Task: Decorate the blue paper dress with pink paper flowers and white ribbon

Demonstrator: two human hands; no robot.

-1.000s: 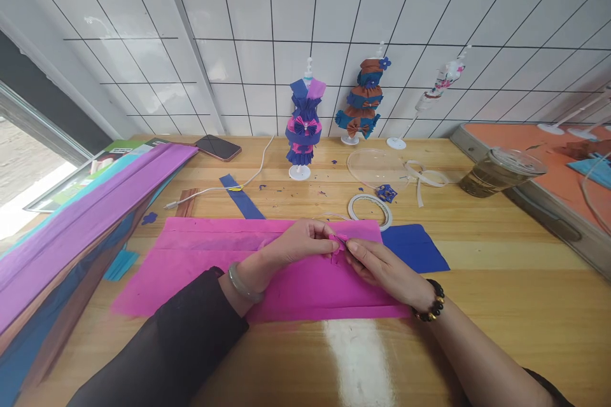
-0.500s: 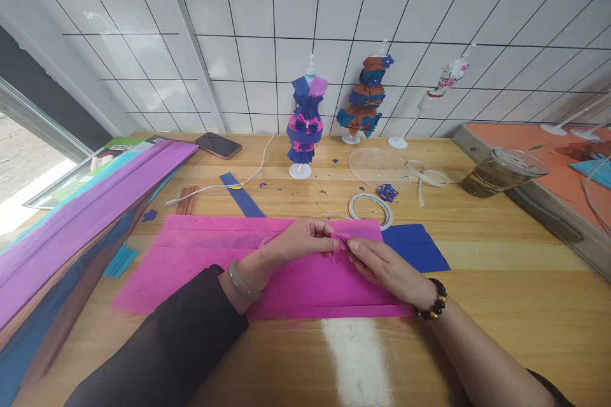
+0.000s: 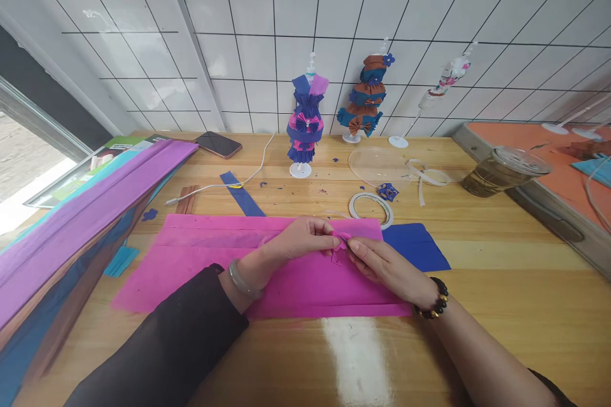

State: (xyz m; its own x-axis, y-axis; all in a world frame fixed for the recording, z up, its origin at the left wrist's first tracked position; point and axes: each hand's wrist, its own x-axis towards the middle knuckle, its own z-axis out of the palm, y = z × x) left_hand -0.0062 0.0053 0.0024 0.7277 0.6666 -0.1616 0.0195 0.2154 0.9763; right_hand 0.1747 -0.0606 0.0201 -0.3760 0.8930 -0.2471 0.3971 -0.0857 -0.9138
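Pinching from both sides, the left hand (image 3: 298, 243) and the right hand (image 3: 382, 262) meet over the far edge of the pink sheet (image 3: 248, 267), which lies flat on the wooden surface (image 3: 501, 280). Between their fingertips sits a small pink paper piece (image 3: 340, 243), gathered and crumpled; both hands are closed on it with thumb and forefinger, the other fingers loosely curled. It looks like the folding or pleating step of a little paper trim, part way through, since the piece is bunched but not yet a clear shape. The next move seems to call for a steady, light pinch so the thin paper does not tear or spring open. Beyond the pink sheet stand a tape ring (image 3: 371, 208) and a small paper-dressed figure (image 3: 304, 121); just right of the sheet lies a blue paper piece (image 3: 415, 247). Left of the sheet, long rolls of purple paper (image 3: 95, 203) lean across the surface.
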